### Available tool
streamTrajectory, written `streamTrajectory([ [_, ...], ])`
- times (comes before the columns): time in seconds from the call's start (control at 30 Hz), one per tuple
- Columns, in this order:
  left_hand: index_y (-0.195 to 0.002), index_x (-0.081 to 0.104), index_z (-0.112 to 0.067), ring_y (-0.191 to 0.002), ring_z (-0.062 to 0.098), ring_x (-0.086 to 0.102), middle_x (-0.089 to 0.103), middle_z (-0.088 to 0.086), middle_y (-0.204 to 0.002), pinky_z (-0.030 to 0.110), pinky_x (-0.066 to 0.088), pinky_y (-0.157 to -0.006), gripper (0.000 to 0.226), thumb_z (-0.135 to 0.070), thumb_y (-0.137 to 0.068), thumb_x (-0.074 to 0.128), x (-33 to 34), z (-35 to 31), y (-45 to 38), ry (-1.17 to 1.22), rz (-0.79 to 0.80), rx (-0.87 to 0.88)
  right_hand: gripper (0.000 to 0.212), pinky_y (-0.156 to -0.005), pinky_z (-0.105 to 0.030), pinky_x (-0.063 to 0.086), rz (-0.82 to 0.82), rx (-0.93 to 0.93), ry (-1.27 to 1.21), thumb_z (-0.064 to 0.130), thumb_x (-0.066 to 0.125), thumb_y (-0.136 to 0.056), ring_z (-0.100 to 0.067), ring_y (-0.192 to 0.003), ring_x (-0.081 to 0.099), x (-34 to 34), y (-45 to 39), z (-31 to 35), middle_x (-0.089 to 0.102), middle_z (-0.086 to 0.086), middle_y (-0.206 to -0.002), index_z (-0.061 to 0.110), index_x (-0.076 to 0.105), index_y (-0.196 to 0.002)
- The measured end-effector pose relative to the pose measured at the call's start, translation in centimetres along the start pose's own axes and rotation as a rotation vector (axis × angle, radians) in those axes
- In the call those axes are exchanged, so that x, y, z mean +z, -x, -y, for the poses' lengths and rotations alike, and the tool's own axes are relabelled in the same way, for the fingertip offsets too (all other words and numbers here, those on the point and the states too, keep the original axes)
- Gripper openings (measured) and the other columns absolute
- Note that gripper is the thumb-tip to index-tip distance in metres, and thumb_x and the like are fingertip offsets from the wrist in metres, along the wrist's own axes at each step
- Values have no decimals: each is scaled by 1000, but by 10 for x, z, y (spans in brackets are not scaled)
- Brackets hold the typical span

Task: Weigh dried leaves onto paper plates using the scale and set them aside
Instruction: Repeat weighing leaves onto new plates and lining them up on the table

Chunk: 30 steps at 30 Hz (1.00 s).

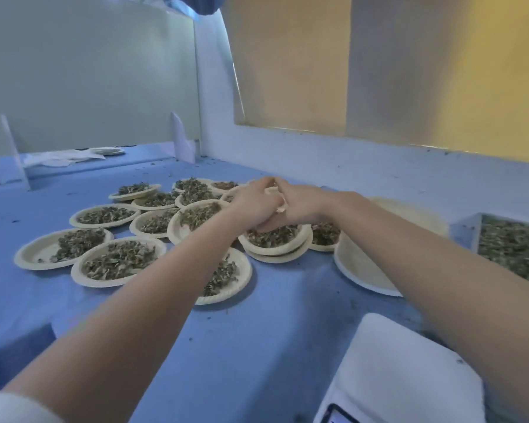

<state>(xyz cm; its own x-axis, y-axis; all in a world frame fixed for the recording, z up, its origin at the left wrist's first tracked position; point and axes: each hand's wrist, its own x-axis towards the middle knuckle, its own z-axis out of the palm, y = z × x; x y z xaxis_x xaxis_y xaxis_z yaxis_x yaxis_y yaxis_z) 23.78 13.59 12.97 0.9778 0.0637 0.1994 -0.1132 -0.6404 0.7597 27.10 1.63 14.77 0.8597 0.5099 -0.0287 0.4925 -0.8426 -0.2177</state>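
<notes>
Several paper plates with dried leaves lie spread over the blue table. My left hand and my right hand meet above a filled plate that sits stacked on another. Between the two hands shows the pale edge of a paper plate, which both hands grip with curled fingers; most of it is hidden. The white scale stands at the near right, its display corner at the bottom edge. A box of loose dried leaves is at the far right.
A tilted stack of empty paper plates lies between the filled plates and the leaf box. White partition panels and a wall close off the back. White cloth and more plates lie behind the partition. Leaf crumbs dot the table.
</notes>
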Motion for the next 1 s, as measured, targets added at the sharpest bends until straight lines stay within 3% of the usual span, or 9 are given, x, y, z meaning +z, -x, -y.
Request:
streamTrajectory([
  [0.17,-145,30,-26,-124,25,46,41,2,-146,37,41,-101,56,-14,-92,44,47,-58,12,43,92,89,99,-85,-32,38,-74,82,-20,53,71,-75,-24,-112,51,-27,55,-44,49,-4,-138,18,14,-148],
  [0.33,-147,27,-29,-133,23,37,34,3,-151,30,34,-103,58,-18,-93,43,104,-97,10,2,161,122,102,-104,-37,32,-106,258,-99,61,61,-78,-26,-138,31,-36,106,-117,24,-6,-156,20,5,-152],
  [0.43,-149,24,-20,-135,28,33,34,8,-150,31,32,-100,59,-20,-93,42,134,-109,0,-116,117,77,91,-107,-37,32,-150,384,-98,60,54,-85,-27,-137,32,-31,120,-155,27,-9,-154,8,18,-149],
  [0.57,-144,25,-3,-130,32,39,36,18,-145,36,38,-99,63,-17,-87,47,159,-106,-16,-134,30,-92,57,-83,-37,42,-201,491,-202,40,48,-95,-28,-107,51,-20,123,-189,47,-17,-135,0,38,-134],
  [0.67,-144,20,3,-120,32,47,42,20,-139,32,41,-82,63,-9,-87,44,169,-98,-25,-40,-1,-196,42,-55,-32,27,-234,537,-381,28,45,-93,-18,-66,39,-7,118,-200,54,-10,-88,-5,49,-119],
  [0.8,-141,26,4,-112,31,50,49,19,-133,30,32,-72,54,-9,-91,42,175,-92,-31,-27,-48,-213,6,-51,-28,27,-330,587,-547,16,46,-90,-16,-68,41,4,103,-206,39,-1,-74,12,44,-94],
  [0.87,-136,34,5,-113,31,51,51,20,-130,30,32,-72,45,-6,-93,37,175,-93,-32,-72,-76,-195,11,-47,-27,20,-350,588,-603,5,42,-89,-15,-59,31,3,100,-204,32,-2,-67,14,48,-85],
  [0.93,-122,47,6,-101,31,52,55,22,-123,30,32,-71,33,-1,-92,35,171,-94,-33,-92,-100,-155,32,-46,-26,13,-338,579,-588,-1,37,-88,-14,-52,17,2,99,-201,21,-1,-61,20,29,-64],
  [1.0,-108,52,3,-91,28,48,56,21,-117,31,32,-71,25,2,-91,34,169,-99,-32,-110,-103,-116,30,-46,-26,14,-314,582,-542,-2,34,-90,-14,-53,18,-3,102,-197,24,-3,-63,14,29,-65],
])
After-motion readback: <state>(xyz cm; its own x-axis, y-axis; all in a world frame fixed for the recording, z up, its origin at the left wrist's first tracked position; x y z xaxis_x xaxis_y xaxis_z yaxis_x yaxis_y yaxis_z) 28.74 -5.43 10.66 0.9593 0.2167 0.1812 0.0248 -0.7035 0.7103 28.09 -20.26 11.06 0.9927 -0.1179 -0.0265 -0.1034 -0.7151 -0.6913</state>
